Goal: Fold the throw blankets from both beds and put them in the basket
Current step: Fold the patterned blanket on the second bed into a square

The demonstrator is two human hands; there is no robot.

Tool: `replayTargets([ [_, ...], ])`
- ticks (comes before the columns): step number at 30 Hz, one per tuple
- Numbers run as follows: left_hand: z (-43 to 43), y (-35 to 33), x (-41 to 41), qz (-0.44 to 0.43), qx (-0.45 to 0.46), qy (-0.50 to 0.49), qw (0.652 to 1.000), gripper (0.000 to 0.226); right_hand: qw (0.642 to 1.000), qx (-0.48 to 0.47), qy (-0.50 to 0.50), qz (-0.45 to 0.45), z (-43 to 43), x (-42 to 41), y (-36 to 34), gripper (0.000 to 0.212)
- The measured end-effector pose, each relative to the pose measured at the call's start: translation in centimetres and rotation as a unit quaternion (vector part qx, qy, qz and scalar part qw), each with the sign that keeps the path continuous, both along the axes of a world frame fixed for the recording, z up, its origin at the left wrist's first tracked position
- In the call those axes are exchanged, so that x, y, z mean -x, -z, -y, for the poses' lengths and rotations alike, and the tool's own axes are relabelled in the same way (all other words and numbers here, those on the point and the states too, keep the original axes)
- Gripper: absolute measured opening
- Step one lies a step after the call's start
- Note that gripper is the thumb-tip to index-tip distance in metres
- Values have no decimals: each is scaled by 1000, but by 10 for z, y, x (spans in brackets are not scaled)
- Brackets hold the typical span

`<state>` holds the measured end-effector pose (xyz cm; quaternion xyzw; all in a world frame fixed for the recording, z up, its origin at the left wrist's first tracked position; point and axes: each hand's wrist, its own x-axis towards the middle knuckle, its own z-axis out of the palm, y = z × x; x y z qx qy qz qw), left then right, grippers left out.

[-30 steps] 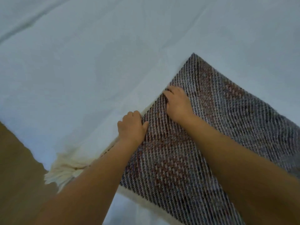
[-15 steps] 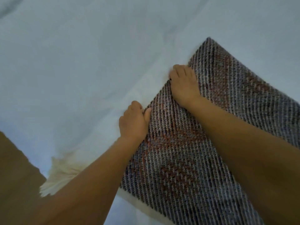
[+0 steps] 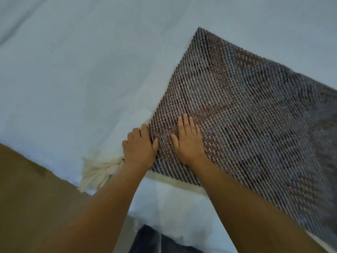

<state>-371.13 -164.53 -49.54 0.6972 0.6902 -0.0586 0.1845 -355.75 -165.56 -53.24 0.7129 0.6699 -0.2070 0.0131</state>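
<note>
A dark woven throw blanket (image 3: 246, 99) with reddish patches and a cream border lies folded flat on the white bed (image 3: 73, 73). Its cream tassel (image 3: 98, 170) sticks out at the near left corner. My left hand (image 3: 139, 148) rests on the blanket's left edge, fingers curled over the border. My right hand (image 3: 188, 141) lies flat, palm down, fingers together, on the blanket just to the right of it. The basket is not in view.
A brown floor (image 3: 27, 198) shows at the lower left beyond the bed's edge. Dark fabric (image 3: 151, 241) appears at the bottom centre below the bed. White bedding stretches to the far left and top.
Both hands slid back toward me along the blanket's left edge. The right hand moved from the edge onto the blanket's surface and flattened.
</note>
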Motion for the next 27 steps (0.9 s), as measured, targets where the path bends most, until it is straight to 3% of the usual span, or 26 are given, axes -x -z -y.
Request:
replayTargets([
  [6,67,5,30,-74,29,34,996,67,997,46,-14,-55,105,52,-4,60],
  [11,79,-4,2,-20,-16,109,994,78,991,12,50,-121,132,37,-24,59],
  [18,107,-16,-115,6,24,245,969,72,962,-19,263,-75,183,-110,-44,58],
  [25,138,-18,-284,7,34,358,933,54,902,-40,429,-35,262,-280,-41,53],
  [27,149,-21,-347,19,54,393,918,50,870,-45,489,-33,285,-321,-39,53],
])
